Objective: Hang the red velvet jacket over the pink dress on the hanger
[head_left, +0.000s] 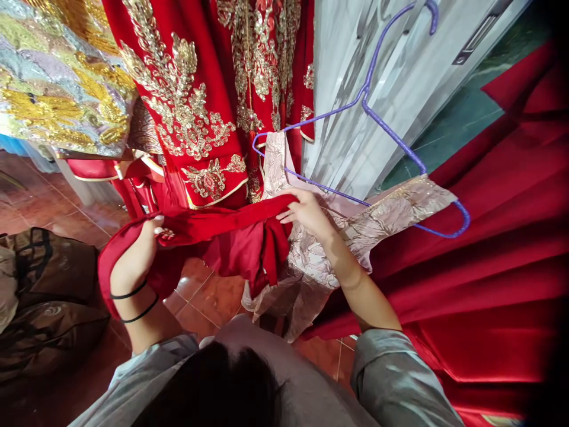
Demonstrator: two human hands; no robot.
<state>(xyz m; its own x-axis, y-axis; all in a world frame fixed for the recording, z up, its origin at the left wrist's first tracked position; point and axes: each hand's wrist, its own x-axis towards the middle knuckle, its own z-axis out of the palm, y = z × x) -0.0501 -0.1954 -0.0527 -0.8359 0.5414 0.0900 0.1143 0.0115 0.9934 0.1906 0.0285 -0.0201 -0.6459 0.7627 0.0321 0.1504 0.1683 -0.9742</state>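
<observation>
A length of red cloth (231, 225) is stretched between my two hands, its lower folds hanging down. At its left part, my left hand (142, 243) is closed on the cloth, which drapes around the wrist. My right hand (304, 210) pinches the cloth's right end, with some fingers spread. Just behind that hand hangs a pale pink patterned dress (311, 255), partly covered by my forearm. Its straps sit on a purple hanger (395, 142), tilted in front of a white panel.
Red garments with gold sequin embroidery (191, 112) hang ahead. A multicoloured sequined garment (62, 77) is at upper left. Brown bundled bags (48, 296) lie at left on the tiled floor (208, 296). A large red drape (480, 255) fills the right, beside a white door (427, 71).
</observation>
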